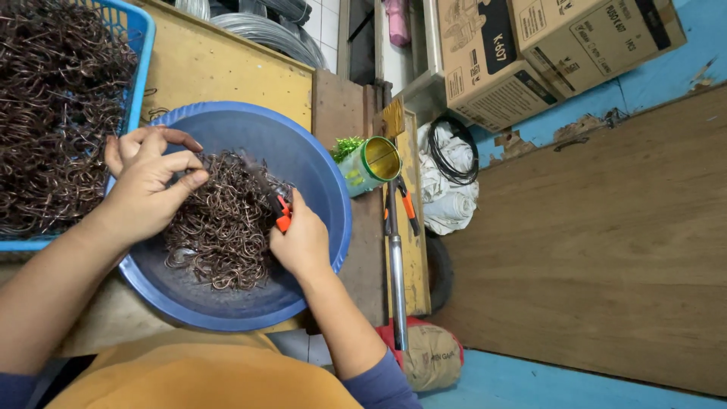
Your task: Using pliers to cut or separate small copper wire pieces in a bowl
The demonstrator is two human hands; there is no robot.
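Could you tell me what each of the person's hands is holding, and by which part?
The right hand grips a small tool by its orange handle. The left hand pinches something too small to make out.

Two hands: the left hand (pixel 144 193) and the right hand (pixel 301 244), both over one round blue basin (pixel 318 163). One blue plastic basket (pixel 140 45) at the upper left. Bent copper-brown wire hooks: two heaps, one in the basin (pixel 223 227) and one in the basket (pixel 53 106); the single pieces are too many and too tangled to count. One small tool with red-orange handles (pixel 282 216) in the right hand. One green and yellow tin can (pixel 371 163), lying on its side. One long-handled cutter with orange grips (pixel 397 235). Two cardboard boxes (pixel 485 64) (pixel 598 38). One coil of black cable (pixel 453 151) on white cloth.
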